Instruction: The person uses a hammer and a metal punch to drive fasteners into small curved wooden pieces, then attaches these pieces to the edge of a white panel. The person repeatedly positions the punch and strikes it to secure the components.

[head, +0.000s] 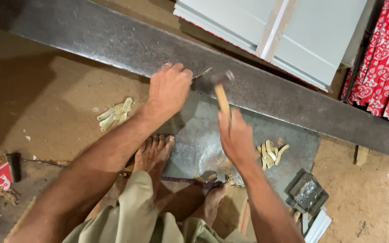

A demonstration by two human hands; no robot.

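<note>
While crouched barefoot, right hand [236, 137] fingers wrapped round pale wooden hammer handle [223, 101], dark metal head (motion-blurred) just beyond fingertips. Left hand [169, 87] fingers curled, pinching small thin brass-coloured metal piece [202, 74] against long dark steel beam [113, 42]. Pale wooden slips piled [271, 154] beside right hand.

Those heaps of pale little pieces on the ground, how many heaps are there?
2. One heap lies on the dirt beside the left hand; the other heap lies on the grey slab near the right hand. Others may be hidden.
</note>
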